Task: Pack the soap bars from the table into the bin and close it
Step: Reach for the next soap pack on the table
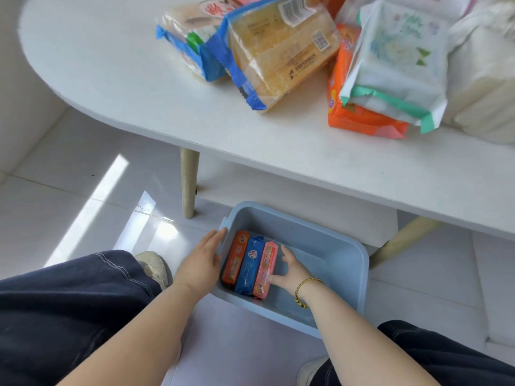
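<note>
Home: white table [111,79], tiled floor [50,196].

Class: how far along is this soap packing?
Done: three bars stand side by side in the bin. In hand: the right hand touches the pink bar; the left hand rests on the bin. Left: packs on the table, and the bin lies open.

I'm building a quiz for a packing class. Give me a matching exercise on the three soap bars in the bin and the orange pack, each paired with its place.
Things:
1. orange soap bar
2. blue soap bar
3. pink soap bar
4. orange pack

Places:
A. on the table
B. touched by the right hand
C. between two other bars
D. nearest the left hand

Pairs: 1-D, 2-C, 3-B, 4-A
</note>
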The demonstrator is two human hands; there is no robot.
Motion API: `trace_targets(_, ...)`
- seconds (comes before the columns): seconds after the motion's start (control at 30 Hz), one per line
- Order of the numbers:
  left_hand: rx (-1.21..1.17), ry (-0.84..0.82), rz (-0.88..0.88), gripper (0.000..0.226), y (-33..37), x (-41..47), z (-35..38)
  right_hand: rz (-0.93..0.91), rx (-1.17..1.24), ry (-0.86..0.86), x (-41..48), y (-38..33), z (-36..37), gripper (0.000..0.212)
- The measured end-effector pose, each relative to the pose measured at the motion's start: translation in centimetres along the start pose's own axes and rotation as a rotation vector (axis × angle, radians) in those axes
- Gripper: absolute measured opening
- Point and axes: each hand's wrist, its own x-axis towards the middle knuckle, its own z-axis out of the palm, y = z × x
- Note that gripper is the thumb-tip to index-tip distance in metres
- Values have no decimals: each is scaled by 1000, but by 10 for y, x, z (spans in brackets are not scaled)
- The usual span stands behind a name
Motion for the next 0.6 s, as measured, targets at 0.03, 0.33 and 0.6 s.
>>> trace_targets(0.03, 47, -14, -20, 54, 2, -3, -5, -10, 3, 9, -8, -3, -3, 83)
trace_targets(0.33, -22, 313, 281, 34, 84, -66, -70, -324, 31, -60, -134, -74, -43, 41)
trace_targets(0.6, 102, 745, 819, 36, 137, -105, -159, -742, 283, 124, -237, -158, -122, 30)
